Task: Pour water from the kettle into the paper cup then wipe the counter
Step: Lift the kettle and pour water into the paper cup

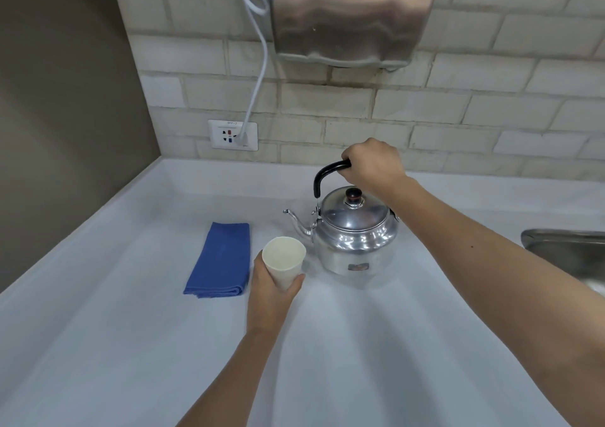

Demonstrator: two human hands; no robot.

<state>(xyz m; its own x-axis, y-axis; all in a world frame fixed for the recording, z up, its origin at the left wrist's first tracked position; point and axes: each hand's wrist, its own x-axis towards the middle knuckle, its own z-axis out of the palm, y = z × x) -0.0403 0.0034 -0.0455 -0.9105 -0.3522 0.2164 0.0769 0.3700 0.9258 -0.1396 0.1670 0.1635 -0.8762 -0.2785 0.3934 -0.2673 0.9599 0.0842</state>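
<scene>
A shiny metal kettle (355,236) stands on the white counter (360,344), its spout pointing left and its lid on. My right hand (373,164) is closed around the kettle's black handle from above. My left hand (270,290) holds a white paper cup (284,259), tilted slightly, just left of the kettle and below the spout tip. The cup's inside looks empty. A folded blue cloth (219,259) lies flat on the counter to the left of the cup.
A steel sink (569,253) is at the right edge. On the brick wall hang a steel dispenser (350,17) and a socket (233,134) with a white cable plugged in. A brown side wall closes the left.
</scene>
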